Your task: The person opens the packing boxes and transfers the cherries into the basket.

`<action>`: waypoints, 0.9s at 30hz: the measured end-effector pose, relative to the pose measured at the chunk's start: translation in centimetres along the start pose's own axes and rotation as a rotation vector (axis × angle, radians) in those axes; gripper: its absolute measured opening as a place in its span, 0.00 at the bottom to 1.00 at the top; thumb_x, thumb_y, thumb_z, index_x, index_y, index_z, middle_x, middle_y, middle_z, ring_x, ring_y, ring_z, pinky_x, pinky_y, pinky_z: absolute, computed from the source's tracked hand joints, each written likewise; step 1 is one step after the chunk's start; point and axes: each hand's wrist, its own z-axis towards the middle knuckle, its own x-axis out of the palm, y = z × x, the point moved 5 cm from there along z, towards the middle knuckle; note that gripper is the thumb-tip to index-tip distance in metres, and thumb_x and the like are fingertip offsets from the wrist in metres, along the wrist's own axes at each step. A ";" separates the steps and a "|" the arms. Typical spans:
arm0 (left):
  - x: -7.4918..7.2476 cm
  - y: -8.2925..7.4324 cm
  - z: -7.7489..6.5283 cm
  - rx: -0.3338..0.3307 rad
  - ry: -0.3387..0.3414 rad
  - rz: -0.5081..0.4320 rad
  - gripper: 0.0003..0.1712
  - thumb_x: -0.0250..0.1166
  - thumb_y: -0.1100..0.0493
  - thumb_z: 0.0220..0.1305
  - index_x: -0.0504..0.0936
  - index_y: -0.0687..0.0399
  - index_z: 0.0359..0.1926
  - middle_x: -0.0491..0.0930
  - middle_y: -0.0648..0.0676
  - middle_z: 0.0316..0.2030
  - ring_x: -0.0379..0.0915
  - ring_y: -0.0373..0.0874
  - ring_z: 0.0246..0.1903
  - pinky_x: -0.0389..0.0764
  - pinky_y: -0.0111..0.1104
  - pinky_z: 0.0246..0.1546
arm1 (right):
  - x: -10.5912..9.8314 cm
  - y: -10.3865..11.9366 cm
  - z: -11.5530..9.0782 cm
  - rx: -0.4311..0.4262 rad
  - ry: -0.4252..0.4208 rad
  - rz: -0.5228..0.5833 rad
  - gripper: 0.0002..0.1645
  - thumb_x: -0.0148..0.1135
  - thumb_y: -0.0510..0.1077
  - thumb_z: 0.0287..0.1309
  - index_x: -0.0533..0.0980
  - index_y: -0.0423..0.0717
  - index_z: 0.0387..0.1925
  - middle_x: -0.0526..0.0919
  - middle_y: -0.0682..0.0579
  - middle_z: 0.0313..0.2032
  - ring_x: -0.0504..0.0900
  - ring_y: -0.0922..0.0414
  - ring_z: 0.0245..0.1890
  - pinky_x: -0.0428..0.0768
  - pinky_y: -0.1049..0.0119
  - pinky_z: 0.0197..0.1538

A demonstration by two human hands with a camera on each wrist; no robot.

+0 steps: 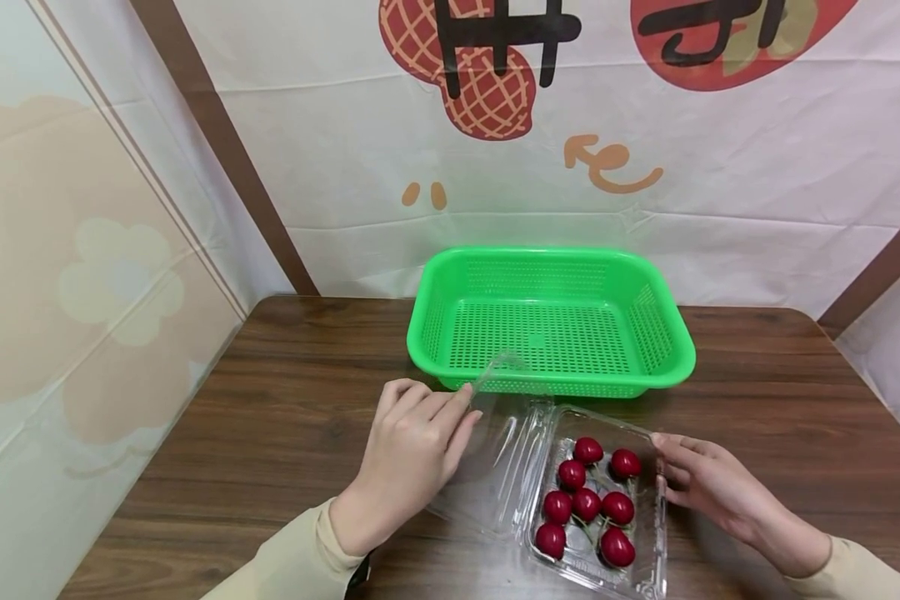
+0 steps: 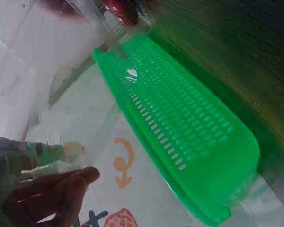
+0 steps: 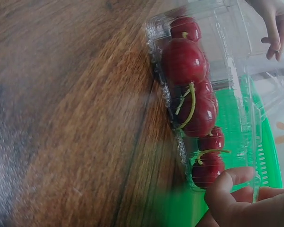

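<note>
1. A brown wooden table spans the lower view.
2. A green plastic basket stands on it, at about 12 o'clock from the box.
3. A clear plastic box has its lid swung toward 9 o'clock. The step in hand seems to be opening it; the next move probably calls for laying the lid back while steadying the box.
4. The left hand pinches the lid's edge; the right hand grips the box's 3 o'clock wall.
5. Eight red cherries lie inside the box, in neither grip: 9 o'clock from the right hand, nearly 4 from the left.
</note>
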 end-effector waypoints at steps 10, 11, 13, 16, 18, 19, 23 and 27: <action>-0.3 0.9 -1.2 -0.051 0.042 0.091 0.10 0.64 0.55 0.53 0.85 0.57 0.29 0.82 0.50 0.19 0.68 0.44 0.20 0.70 0.42 0.33 | 0.1 0.1 0.0 -0.061 -0.057 -0.062 0.30 0.50 0.47 0.64 0.56 0.31 0.58 0.73 0.59 0.40 0.76 0.65 0.38 0.79 0.71 0.42; -0.3 1.1 -1.3 -0.057 0.048 0.096 0.09 0.64 0.55 0.53 0.84 0.56 0.28 0.81 0.50 0.18 0.67 0.44 0.20 0.69 0.42 0.33 | 0.1 0.2 0.0 -0.065 -0.059 -0.072 0.32 0.50 0.47 0.64 0.54 0.29 0.60 0.73 0.59 0.41 0.76 0.65 0.39 0.79 0.71 0.43; -0.3 1.3 -1.6 -0.067 0.057 0.099 0.09 0.64 0.55 0.52 0.82 0.56 0.24 0.78 0.49 0.15 0.66 0.44 0.19 0.69 0.42 0.32 | 0.1 0.1 0.0 -0.068 -0.059 -0.079 0.37 0.50 0.47 0.64 0.50 0.27 0.62 0.73 0.59 0.43 0.76 0.65 0.42 0.78 0.72 0.45; -0.4 1.6 -2.1 -0.084 0.083 0.102 0.11 0.65 0.55 0.51 0.77 0.54 0.18 0.73 0.48 0.11 0.64 0.44 0.18 0.68 0.43 0.33 | 0.1 -0.1 0.1 -0.085 -0.037 -0.072 0.39 0.50 0.45 0.64 0.47 0.24 0.64 0.73 0.60 0.46 0.75 0.66 0.47 0.76 0.72 0.48; -0.5 1.9 -2.4 -0.096 0.097 0.099 0.13 0.65 0.55 0.50 0.75 0.54 0.15 0.72 0.48 0.10 0.64 0.44 0.17 0.68 0.44 0.33 | 0.0 -0.2 0.2 -0.096 -0.021 -0.048 0.37 0.49 0.43 0.64 0.48 0.24 0.64 0.73 0.60 0.47 0.74 0.66 0.48 0.75 0.73 0.50; -0.5 2.0 -2.5 -0.102 0.102 0.101 0.14 0.65 0.54 0.50 0.74 0.53 0.14 0.71 0.48 0.10 0.64 0.44 0.17 0.67 0.45 0.33 | 0.0 -0.2 0.3 -0.104 -0.010 -0.038 0.35 0.49 0.42 0.64 0.49 0.25 0.64 0.72 0.60 0.47 0.74 0.66 0.49 0.75 0.73 0.50; -0.6 2.3 -2.9 -0.109 0.104 0.109 0.18 0.66 0.54 0.49 0.70 0.52 0.11 0.69 0.48 0.09 0.64 0.44 0.16 0.67 0.46 0.32 | 0.1 0.0 0.4 -0.152 0.028 -0.002 0.30 0.47 0.38 0.64 0.53 0.24 0.62 0.71 0.61 0.48 0.74 0.65 0.49 0.74 0.75 0.51; -0.6 2.6 -3.2 -0.118 0.109 0.119 0.19 0.66 0.54 0.47 0.67 0.52 0.09 0.67 0.48 0.08 0.63 0.44 0.16 0.67 0.46 0.32 | 0.3 0.1 0.4 -0.166 0.034 0.023 0.27 0.49 0.37 0.63 0.58 0.27 0.60 0.72 0.61 0.49 0.75 0.64 0.49 0.74 0.74 0.52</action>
